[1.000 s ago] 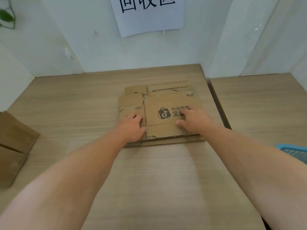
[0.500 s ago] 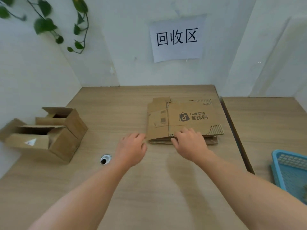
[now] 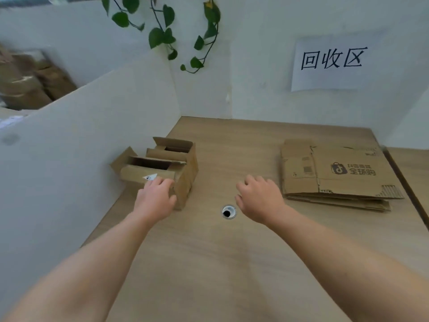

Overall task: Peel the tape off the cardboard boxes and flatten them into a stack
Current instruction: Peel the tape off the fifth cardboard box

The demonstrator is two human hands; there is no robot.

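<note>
Tabletop (image 3: pixel 209 263): left hand (image 3: pixel 155 198) touches open box (image 3: pixel 160 166).

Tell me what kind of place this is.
Probably a recycling corner at a partitioned desk: a wall sign reads "recycling area", flattened cardboard is stacked on the wooden desk, and open boxes wait nearby.

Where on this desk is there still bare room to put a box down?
Bare wood lies between the open boxes and the flattened stack, back to the wall, and in front of the cable hole. It is crowded at the left partition and under the stack.
</note>
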